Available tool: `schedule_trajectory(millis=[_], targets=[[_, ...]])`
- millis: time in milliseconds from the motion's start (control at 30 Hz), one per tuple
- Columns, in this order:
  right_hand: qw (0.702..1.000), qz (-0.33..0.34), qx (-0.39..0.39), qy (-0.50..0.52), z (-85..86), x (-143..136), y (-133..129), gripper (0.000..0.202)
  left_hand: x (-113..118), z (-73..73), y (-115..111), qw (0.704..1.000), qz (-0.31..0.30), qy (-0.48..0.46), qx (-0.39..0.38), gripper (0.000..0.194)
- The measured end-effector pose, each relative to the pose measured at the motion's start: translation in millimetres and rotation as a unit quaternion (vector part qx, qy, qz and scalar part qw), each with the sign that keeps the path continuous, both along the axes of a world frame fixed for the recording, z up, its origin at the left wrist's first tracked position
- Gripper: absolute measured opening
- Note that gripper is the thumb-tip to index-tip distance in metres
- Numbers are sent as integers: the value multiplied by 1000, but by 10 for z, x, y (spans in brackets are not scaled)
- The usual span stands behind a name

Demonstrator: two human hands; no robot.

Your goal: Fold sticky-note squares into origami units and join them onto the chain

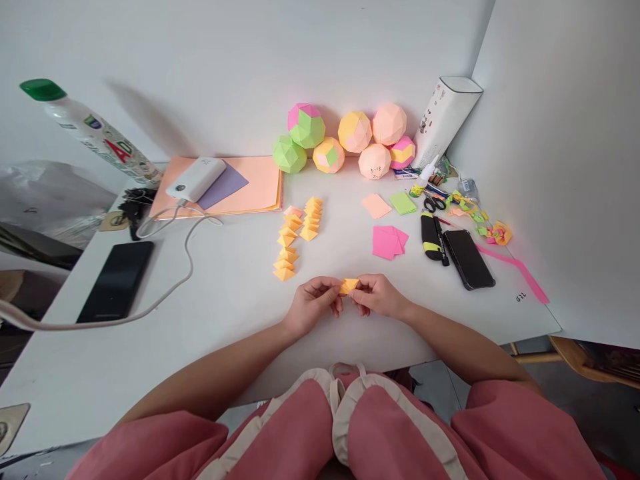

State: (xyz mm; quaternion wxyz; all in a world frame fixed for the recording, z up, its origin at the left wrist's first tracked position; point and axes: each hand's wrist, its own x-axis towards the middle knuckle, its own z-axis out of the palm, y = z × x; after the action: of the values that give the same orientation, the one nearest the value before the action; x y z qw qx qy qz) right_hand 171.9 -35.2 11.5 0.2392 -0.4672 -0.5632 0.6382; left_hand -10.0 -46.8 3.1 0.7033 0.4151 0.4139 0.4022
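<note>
Between my two hands, over the front part of the white table, is a small piece of folded orange paper (349, 286). My left hand (314, 300) pinches its left end between thumb and fingers. The right end is pinched by my right hand (376, 297). Ahead and to the left, two rows of folded orange paper units (287, 255) lie on the table, one pale peach among them. Pink square sheets (389, 241) lie ahead to the right, with peach sheets (376, 206) and green sheets (403, 203) behind them.
Several faceted paper balls (355, 132) are piled against the wall. Scissors (434, 203), a utility knife (431, 236) and a phone (469, 259) lie to the right. On the left are a power bank (196, 179) with its cable, another phone (116, 281) and a tall bottle (100, 137).
</note>
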Motion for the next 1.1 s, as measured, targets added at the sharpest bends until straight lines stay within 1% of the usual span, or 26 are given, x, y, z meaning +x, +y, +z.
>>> schedule_trajectory(millis=[100,167,267,367,433,600,733,933,1000,1100], targets=[[1000,-1,-4,9,9,7,7,16,-2,17,9,1000,20,-20,-5,34],[1000,-4,-10,18,10,11,15,15,-12,26,17,999,22,-32,-14,33],[999,-6,-17,27,11,21,28,14,-36,19,25,999,-10,-46,-24,29],[1000,4,-15,25,10,26,30,11,-47,0,22,998,-58,-33,3,30],[1000,9,-13,22,6,18,23,10,-40,-10,15,997,-70,-19,24,31],[1000,1,-2,1,4,-36,-8,10,-10,-23,-11,997,-56,0,44,36],[1000,-7,17,-17,31,-69,-22,5,8,-18,-38,997,-46,22,55,34],[1000,16,-13,-2,40,-21,5,5,9,-4,-52,999,-18,25,38,32],[1000,4,-20,0,31,26,33,5,-7,-3,-36,999,2,14,30,31],[999,-41,-12,16,28,89,78,4,-33,-7,-5,1000,23,-6,9,30]])
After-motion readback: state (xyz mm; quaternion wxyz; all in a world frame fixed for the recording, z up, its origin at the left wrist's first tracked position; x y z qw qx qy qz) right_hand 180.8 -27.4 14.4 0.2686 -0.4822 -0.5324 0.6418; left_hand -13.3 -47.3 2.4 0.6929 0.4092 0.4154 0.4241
